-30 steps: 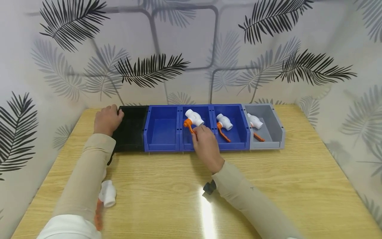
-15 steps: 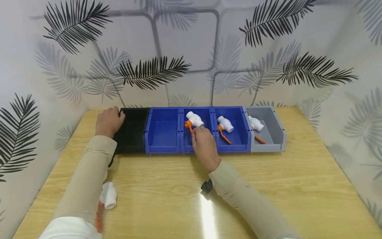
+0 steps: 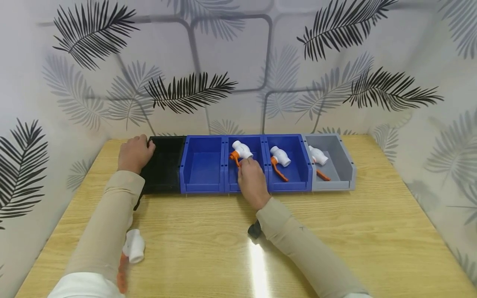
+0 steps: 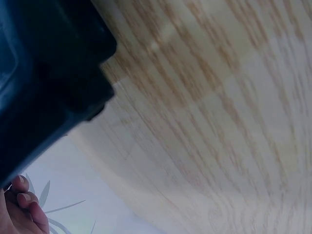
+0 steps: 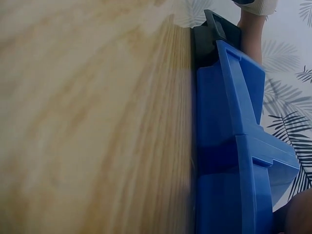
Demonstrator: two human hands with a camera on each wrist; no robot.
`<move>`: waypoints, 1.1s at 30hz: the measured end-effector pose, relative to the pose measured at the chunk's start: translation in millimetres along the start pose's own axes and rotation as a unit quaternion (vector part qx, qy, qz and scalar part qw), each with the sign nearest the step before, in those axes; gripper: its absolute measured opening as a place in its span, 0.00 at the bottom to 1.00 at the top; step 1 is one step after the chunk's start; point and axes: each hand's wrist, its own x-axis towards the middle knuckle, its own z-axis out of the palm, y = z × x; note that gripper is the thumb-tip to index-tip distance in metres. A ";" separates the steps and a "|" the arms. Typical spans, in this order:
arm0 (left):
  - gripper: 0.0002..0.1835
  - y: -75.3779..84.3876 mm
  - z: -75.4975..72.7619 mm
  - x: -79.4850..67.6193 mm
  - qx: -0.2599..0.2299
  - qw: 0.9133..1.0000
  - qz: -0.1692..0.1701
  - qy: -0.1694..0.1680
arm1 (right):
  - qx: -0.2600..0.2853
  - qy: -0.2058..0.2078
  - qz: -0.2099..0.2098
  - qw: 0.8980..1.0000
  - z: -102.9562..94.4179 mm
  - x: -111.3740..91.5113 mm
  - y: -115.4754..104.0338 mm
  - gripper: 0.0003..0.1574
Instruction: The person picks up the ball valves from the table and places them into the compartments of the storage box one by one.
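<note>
- Valve (image 3: 243, 149) sits tilted at the middle blue bin (image 3: 233, 187), white body, orange handle (image 3: 234, 155), pinched by the right hand (image 3: 254, 182), grip closed.
- Left hand (image 3: 135, 153) grips the black bin's (image 3: 164, 182) rim.
- Placing or lifting, can't tell which; either calls for steady fingers, I'd judge.

Fingers of the right hand (image 3: 254, 182) are flanked by blue bin walls (image 3: 225, 166); above the fingers, room is left.
</note>
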 end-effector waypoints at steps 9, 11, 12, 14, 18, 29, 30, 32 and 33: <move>0.17 -0.6 1.4 -0.3 0.001 1.000 0.005 0.014 | 0.010 -0.011 0.012 1.000 4.2 1.4 0.9 0.06; 0.17 -0.8 1.5 -0.4 0.001 1.000 0.006 0.016 | 0.010 -0.012 0.012 1.000 4.7 1.3 0.9 0.06; 0.17 -0.8 1.4 -0.6 0.001 1.000 0.006 0.017 | 0.010 -0.013 0.012 1.000 4.9 1.1 0.9 0.06; 0.17 -0.8 1.2 -1.0 0.000 1.000 0.005 0.018 | 0.010 -0.013 0.011 1.000 5.3 0.6 1.1 0.06; 0.17 0.0 0.9 -1.3 0.001 1.000 0.001 0.014 | 0.015 -0.014 0.012 1.000 6.3 0.0 2.1 0.06; 0.17 -0.1 1.8 -0.4 0.000 1.000 -0.005 0.004 | 0.018 -0.013 0.015 1.000 7.1 -0.1 2.9 0.06; 0.17 -0.5 2.0 -0.4 0.001 1.000 -0.005 0.004 | 0.019 -0.014 0.015 1.000 7.0 -0.1 2.7 0.06; 0.18 -1.7 3.1 -0.2 0.002 1.000 -0.006 0.003 | 0.019 -0.018 0.017 1.000 6.9 -0.2 2.3 0.06; 0.18 -2.2 3.6 -0.2 0.003 1.000 -0.006 0.003 | 0.019 -0.020 0.018 0.999 6.9 -0.3 2.2 0.06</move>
